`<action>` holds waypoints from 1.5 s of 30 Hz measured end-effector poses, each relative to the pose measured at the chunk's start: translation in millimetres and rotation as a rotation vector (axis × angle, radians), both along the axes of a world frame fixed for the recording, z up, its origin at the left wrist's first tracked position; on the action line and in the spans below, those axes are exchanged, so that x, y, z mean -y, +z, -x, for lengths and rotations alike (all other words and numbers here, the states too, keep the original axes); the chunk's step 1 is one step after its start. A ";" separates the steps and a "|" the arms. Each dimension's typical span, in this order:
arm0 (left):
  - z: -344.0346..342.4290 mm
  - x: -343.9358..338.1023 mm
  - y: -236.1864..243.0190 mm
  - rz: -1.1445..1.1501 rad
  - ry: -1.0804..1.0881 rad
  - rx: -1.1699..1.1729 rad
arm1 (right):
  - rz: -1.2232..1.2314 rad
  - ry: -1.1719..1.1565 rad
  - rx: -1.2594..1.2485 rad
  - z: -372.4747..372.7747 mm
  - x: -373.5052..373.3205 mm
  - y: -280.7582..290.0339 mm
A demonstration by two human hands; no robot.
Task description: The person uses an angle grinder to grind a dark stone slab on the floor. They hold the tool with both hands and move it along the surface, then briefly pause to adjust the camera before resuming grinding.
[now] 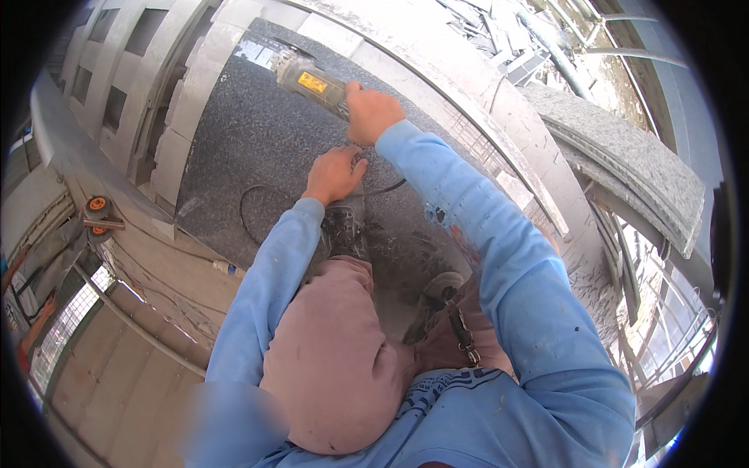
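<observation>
My right hand (374,115) is wrapped around the rear of a grey angle grinder (314,84) with a yellow label. The grinder's head and disc reach toward the far left edge of a dark speckled stone slab (234,148); whether the disc touches the stone I cannot tell. Close by, my left hand (333,173) lies with its thumb apart from the fingers, at the toe of my dusty dark boot (346,224). That boot stands on the slab. A thin black cord (243,209) loops over the stone near my left hand.
Pale grey blocks and slatted boards (129,62) line the far left. Speckled stone slabs (624,160) are stacked at the right. Broken stone offcuts (499,43) lie at the far right. Small orange-hubbed wheels (97,204) stand at the left, above brown flooring (129,366).
</observation>
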State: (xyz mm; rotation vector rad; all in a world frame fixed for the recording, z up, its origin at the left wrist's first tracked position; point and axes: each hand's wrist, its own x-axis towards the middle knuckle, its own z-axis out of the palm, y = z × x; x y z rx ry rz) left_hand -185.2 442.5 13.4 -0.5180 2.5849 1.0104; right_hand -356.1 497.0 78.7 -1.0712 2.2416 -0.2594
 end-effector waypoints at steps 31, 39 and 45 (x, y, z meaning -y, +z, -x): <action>-0.4 0.5 -2.2 -0.006 -0.001 0.021 | 0.012 0.004 0.012 1.7 32.6 -16.0; 1.7 -0.6 3.1 -0.011 0.021 0.073 | 0.011 -0.007 0.003 -2.8 -3.6 -8.3; -1.5 -0.5 -3.1 0.038 0.006 -0.003 | 0.018 -0.029 0.022 -3.6 -15.8 -4.8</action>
